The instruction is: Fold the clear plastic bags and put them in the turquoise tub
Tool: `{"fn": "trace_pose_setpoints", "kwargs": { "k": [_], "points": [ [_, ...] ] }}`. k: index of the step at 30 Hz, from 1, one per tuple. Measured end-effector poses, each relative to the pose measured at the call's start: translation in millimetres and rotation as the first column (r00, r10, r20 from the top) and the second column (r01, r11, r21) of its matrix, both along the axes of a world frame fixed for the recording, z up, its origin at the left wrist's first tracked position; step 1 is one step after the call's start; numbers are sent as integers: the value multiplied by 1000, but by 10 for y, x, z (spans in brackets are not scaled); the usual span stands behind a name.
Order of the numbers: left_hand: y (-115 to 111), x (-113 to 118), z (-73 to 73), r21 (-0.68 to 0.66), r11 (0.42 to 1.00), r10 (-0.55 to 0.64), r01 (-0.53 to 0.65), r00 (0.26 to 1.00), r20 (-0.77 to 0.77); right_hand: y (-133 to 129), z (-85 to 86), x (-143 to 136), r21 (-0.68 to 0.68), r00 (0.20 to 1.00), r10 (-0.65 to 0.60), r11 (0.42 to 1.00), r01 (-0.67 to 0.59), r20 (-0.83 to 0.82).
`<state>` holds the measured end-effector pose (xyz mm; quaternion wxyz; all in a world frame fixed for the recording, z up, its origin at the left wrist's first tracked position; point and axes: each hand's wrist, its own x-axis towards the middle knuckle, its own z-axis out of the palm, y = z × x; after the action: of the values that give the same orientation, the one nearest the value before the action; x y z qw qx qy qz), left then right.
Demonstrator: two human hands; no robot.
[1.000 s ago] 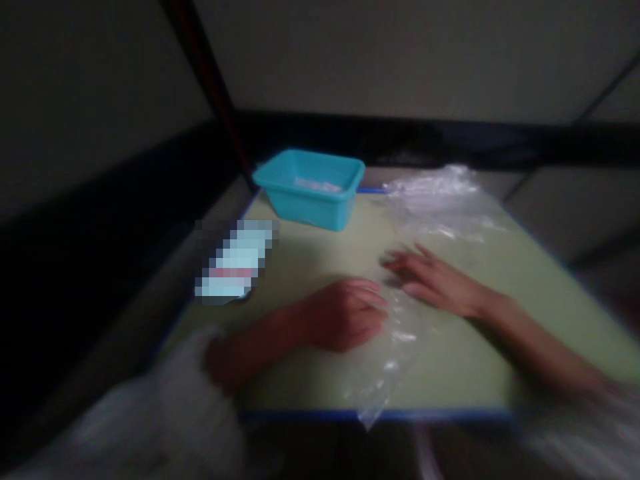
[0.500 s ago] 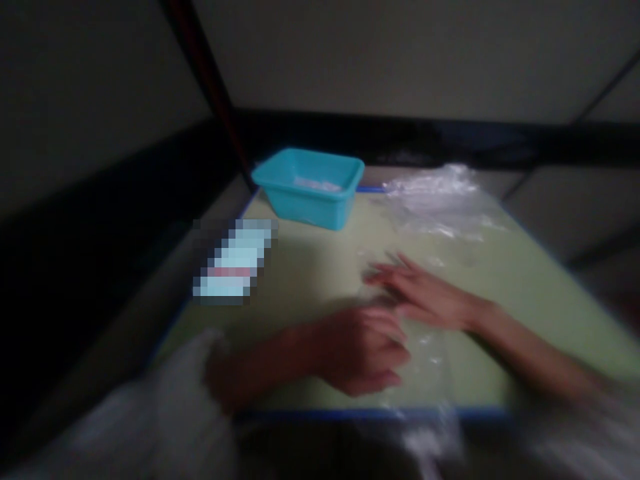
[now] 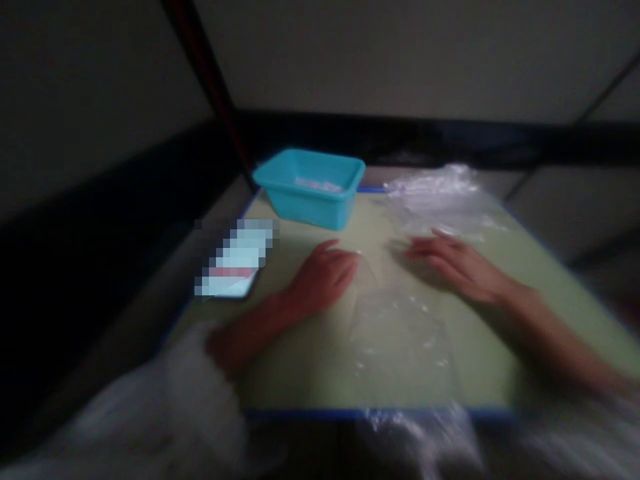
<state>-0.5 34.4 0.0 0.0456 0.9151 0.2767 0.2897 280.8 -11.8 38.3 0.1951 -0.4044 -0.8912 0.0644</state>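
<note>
A clear plastic bag [image 3: 400, 340] lies flat on the table, its lower end hanging over the front edge. My left hand [image 3: 325, 277] is closed at the bag's upper left corner, fingertips pinched on the thin film. To the right, my right hand [image 3: 453, 263] hovers low over the tabletop with fingers stretched out and nothing visible in them. It is a little apart from the bag, close to a pile of clear plastic bags [image 3: 435, 200]. Some blur softens both hands.
A turquoise plastic basket [image 3: 310, 207] with whitish contents stands at the back left. A phone with a lit, blurred screen [image 3: 237, 260] lies at the left edge. The pale green table [image 3: 295, 373] has a blue rim; walls stand behind it.
My hands were close together over the bag; now they are apart. The left moved forward and left, the right went forward and right, uncovering the bag's middle.
</note>
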Motion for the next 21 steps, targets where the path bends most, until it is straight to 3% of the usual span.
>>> {"fn": "trace_pose_setpoints", "kwargs": {
  "k": [7, 12, 18, 21],
  "points": [
    [68, -28, 17, 13, 980, 198, -198, 975, -98, 37, -20, 32, 50, 998, -49, 998, 47, 27],
    [106, -52, 30, 0, 959, 281, -283, 953, -112, 82, -125, 9, 2, 994, -24, 1000, 24, 105],
    [125, -50, -46, -48, 961, 266, -271, 961, -77, 109, -230, 7, -3, 998, -26, 1000, 26, 50],
    [86, -42, -56, -75, 989, 128, -131, 991, -43, 77, -236, -68, -14, 1000, 3, 1000, -3, 23]
  ]
}}
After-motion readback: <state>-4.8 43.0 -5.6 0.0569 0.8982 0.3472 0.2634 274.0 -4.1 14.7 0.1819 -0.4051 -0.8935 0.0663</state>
